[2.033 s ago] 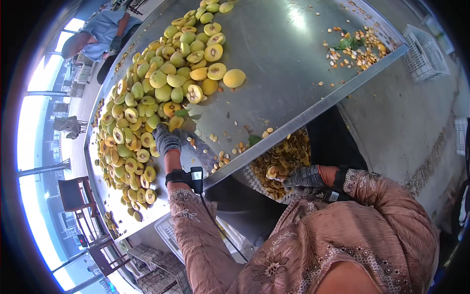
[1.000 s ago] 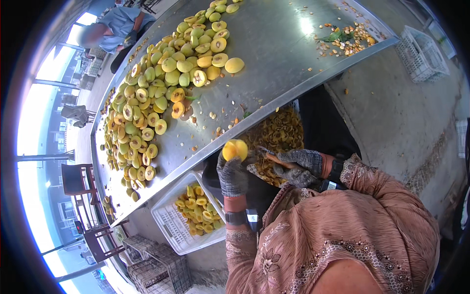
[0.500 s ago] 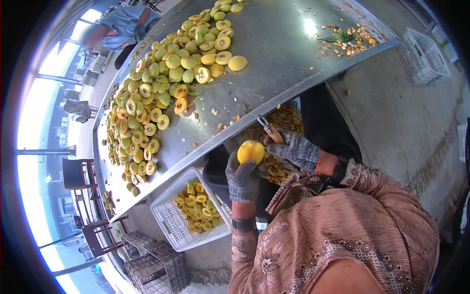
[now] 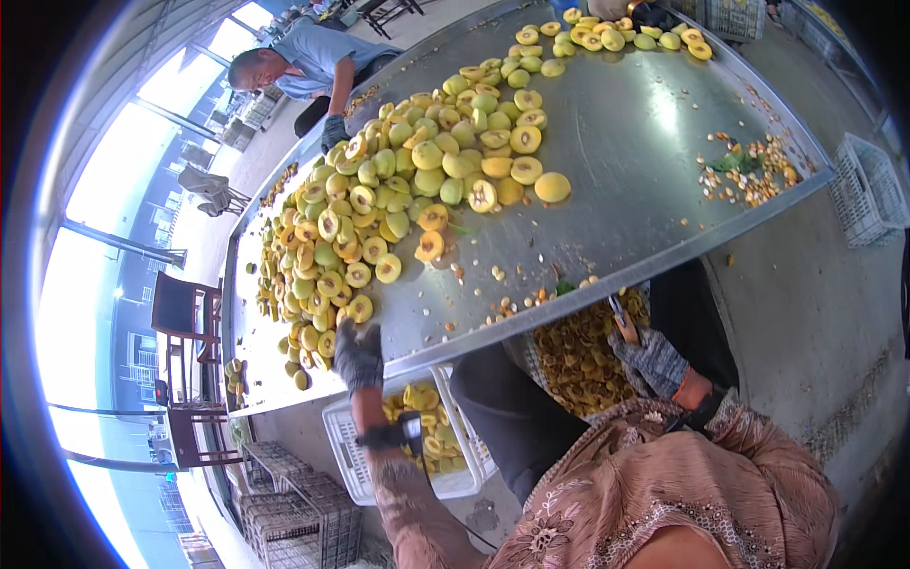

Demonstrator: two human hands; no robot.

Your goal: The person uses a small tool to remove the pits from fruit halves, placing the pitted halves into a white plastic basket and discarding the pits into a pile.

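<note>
Bright daylight is pouring in along the left side of the big room, and a wide metal bench (image 4: pixel 616 156) is filling the middle. On its left half, a big pile of stone fruit halves (image 4: pixel 428 155) is spreading toward the near left corner. One round yellow fruit (image 4: pixel 553 187) is sitting at the pile's right side. Small pits (image 4: pixel 758 175) and bits of green leaf are lying by the near right corner.

The two hands are staying well apart. The left hand (image 4: pixel 360 356), in a gray glove, is reaching up over the near edge, right beside the lowest fruit halves; I cannot tell whether its fingers are closing on one. The right hand (image 4: pixel 652 358), also gloved, is gripping a small wood-handled tool (image 4: pixel 626 324) just off the near edge, and the metal tip is pointing up toward that edge.

Below the near edge, brownish-yellow pieces (image 4: pixel 583 365) are lying in a heap under the right hand. A white crate (image 4: pixel 346 453) with yellow fruit pieces is standing below the left hand. Past the left edge, a co-worker in a blue shirt (image 4: pixel 318 52) is leaning toward the pile.
</note>
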